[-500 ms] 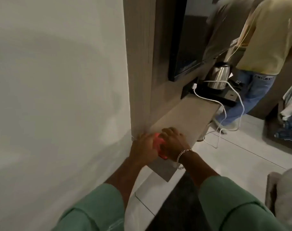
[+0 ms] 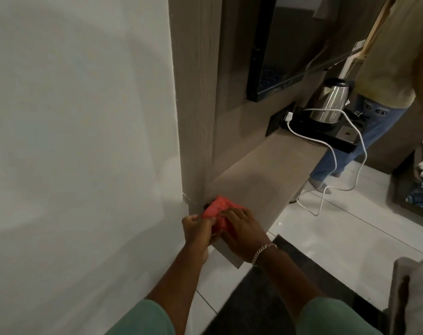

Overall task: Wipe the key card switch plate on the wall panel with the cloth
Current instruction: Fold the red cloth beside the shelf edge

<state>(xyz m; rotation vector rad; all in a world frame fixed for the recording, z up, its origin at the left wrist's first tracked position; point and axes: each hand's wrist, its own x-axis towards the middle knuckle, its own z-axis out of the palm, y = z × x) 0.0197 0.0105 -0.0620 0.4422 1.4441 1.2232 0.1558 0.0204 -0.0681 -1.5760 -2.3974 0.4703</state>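
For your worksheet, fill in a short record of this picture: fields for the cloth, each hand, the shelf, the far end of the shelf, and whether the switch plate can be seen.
cloth: red, bunched, at the shelf's near end by the wall panel
left hand: pinches the cloth's edge
right hand: on the cloth, bracelet on wrist
shelf: wooden, fixed to the panel
far end: steel kettle on a black tray, white cable hanging
switch plate: not clearly visible; a dark bit shows beside the cloth

My one head view looks forward and steeply down from close above the desk, facing along it toward the kettle.
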